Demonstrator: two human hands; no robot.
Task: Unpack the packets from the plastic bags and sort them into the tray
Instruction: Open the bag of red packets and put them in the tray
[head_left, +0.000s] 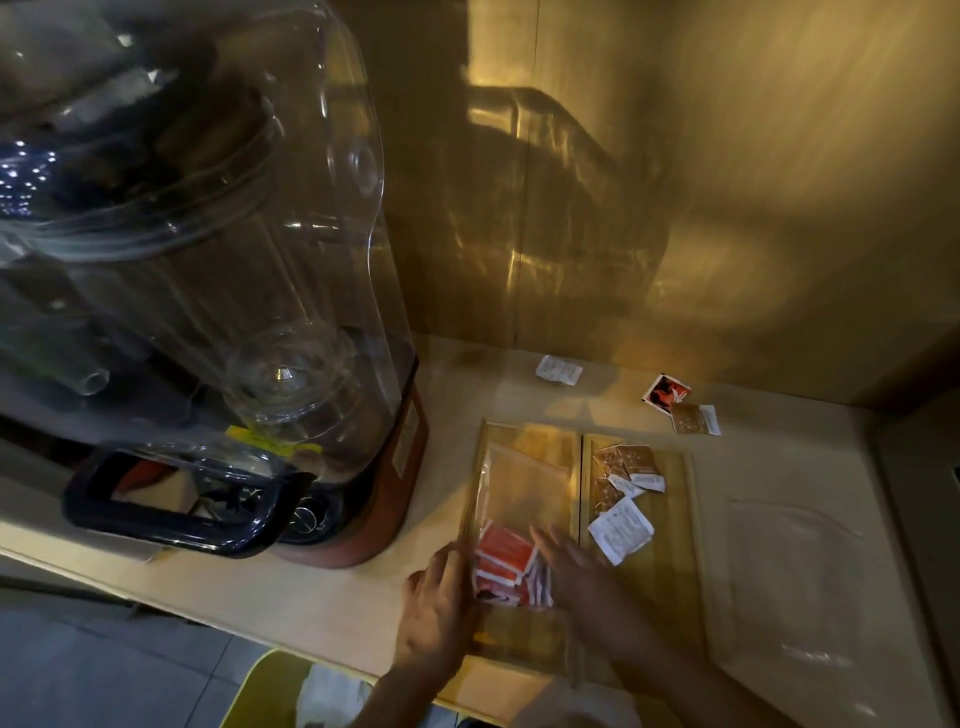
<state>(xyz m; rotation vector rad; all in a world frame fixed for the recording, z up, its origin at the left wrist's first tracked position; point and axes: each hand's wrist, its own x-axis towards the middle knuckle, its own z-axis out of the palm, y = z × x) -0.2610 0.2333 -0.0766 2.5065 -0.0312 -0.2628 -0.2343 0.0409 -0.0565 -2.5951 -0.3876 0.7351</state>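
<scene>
Both hands, left (436, 608) and right (582, 577), fingers spread flat, should be kept squaring the red-and-white paper packets (506, 569) inside the wooden divided tray (691, 519).

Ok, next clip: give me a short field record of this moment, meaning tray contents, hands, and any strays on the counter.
tray: wooden, two compartments
left compartment: clear plastic bag over it, red packets at near end
right compartment: brown packets, white packet
left hand: at tray's left edge
right hand: flat beside red packets
strays: white packet, red packet, brown packet on counter behind tray
blender: left of tray
</scene>
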